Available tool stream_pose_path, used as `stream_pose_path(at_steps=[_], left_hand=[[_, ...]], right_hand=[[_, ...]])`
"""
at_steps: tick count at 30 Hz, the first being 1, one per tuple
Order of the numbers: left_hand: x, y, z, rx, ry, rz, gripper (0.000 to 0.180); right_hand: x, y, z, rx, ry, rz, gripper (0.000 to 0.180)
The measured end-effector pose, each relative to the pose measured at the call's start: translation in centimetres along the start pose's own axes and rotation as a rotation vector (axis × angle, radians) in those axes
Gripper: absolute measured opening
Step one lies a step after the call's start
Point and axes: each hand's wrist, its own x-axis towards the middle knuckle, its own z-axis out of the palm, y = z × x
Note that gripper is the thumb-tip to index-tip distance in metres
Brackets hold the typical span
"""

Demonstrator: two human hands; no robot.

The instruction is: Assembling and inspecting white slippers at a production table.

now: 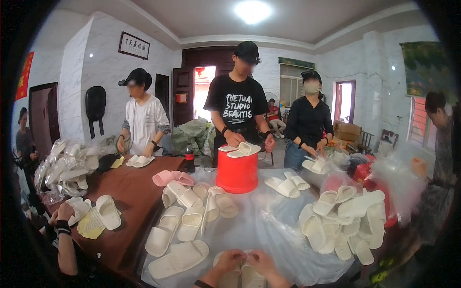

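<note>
At the near edge, a pair of cream slippers lies on the plastic-covered table, partly covered by my hands. My left hand is closed in a pinch above the left slipper. Close beside it, my right hand pinches too, their fingertips nearly meeting over the gap between the slippers. Whatever the fingertips hold is too small to make out. A single cream slipper lies just left of my left hand, with several more cream slippers behind it.
Pink slippers sit near an upturned red bucket, where a co-worker handles slippers. A slipper pile stands right, bagged slippers far left. A dark bottle stands by the brown-covered table. Other people work around both tables.
</note>
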Motion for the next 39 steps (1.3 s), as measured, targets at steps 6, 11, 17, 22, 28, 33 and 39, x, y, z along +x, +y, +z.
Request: stream_pose_path(at_steps=[6, 11, 17, 22, 28, 33, 39], left_hand=[[0.0, 0.6, 0.6, -0.073, 0.023, -0.044, 0.013], [0.0, -0.5, 0.2, 0.003, 0.027, -0.006, 0.015], [-0.1, 0.4, 0.6, -0.031, 0.023, 0.007, 0.017], [-0.5, 1.3, 0.6, 0.079, 0.064, -0.022, 0.019], [-0.4, 0.6, 0.6, 0.096, -0.016, 0.004, 0.019], [-0.2, 1.4, 0.7, 0.085, -0.014, -0.079, 0.02], [0.0, -0.1, 0.8, 0.086, 0.08, 0.113, 0.014]], right_hand=[[-0.1, -0.4, 0.0, 0.394, 0.05, 0.264, 0.024], [-0.6, -2.8, -0.3, -0.127, -0.067, -0.005, 0.018], [-0.4, 0.1, 0.4, 0.13, 0.073, 0.092, 0.017], [-0.8, -1.2, 0.3, 0.156, 0.113, 0.085, 0.017], [-0.9, -1.0, 0.2, -0.016, 0.087, -0.066, 0.015], [-0.7, -1.9, -0.5, 0.199, 0.006, 0.136, 0.015], [-1.0, -1.8, -0.2, -0.078, -0.012, -0.03, 0.016]])
